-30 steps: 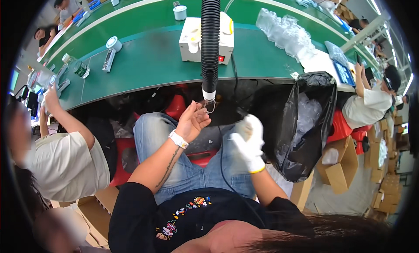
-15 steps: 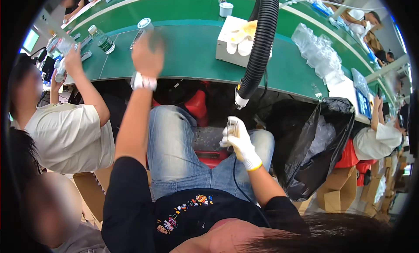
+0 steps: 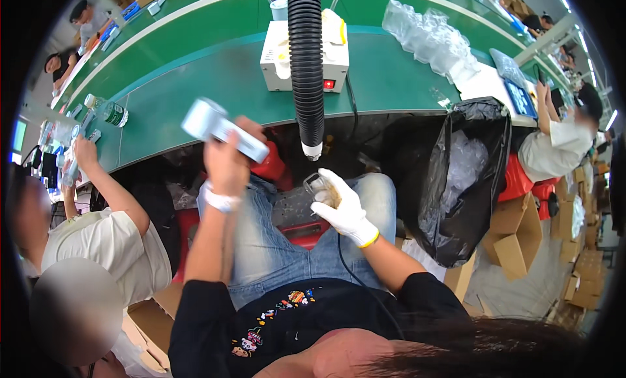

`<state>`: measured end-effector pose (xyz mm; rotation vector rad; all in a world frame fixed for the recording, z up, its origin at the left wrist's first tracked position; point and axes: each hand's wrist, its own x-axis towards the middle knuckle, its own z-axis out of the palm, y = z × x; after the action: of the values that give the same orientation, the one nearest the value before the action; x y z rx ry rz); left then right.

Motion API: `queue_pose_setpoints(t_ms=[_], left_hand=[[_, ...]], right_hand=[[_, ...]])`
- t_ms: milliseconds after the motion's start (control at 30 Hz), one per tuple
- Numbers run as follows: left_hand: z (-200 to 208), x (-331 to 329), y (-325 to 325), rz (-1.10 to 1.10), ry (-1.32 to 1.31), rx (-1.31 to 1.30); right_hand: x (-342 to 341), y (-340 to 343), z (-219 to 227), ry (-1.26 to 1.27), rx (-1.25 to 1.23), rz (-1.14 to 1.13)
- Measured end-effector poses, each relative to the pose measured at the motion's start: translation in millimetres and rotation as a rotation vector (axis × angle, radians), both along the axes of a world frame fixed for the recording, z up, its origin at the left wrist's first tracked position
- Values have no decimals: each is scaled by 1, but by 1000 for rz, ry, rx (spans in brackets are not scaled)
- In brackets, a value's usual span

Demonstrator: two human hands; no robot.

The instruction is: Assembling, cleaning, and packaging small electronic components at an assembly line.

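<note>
pale device (image 3: pixel 220 126) now off green table (image 3: pixel 169 78), in left hand (image 3: pixel 225 166)

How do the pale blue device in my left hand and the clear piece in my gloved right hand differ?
The pale blue device looks opaque, while the clear piece is see-through. The device appears longer and bulkier; the clear piece is small beside it. The device is motion-blurred in your bare left hand, whereas the clear piece looks sharper in your gloved right hand. Both are hand-held.
</note>
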<state>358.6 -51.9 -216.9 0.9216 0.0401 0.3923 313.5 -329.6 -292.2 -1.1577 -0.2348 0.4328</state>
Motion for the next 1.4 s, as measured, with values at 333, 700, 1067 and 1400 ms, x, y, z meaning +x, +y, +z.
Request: queue_pose_setpoints(t_ms=[333,700,1067,1400], left_hand=[[-50,-40,-101,-328,331,75],[-60,-35,-64,-200,206,236],[4,-45,-35,-470,521,149],[-26,-148,-93,-164,-307,1004]], right_hand=[[4,8,-5,-9,48,-74],[33,21,36,849,482,-201],[32,-5,40,-465,-412,79],[-7,-41,74,-624,-819,716]])
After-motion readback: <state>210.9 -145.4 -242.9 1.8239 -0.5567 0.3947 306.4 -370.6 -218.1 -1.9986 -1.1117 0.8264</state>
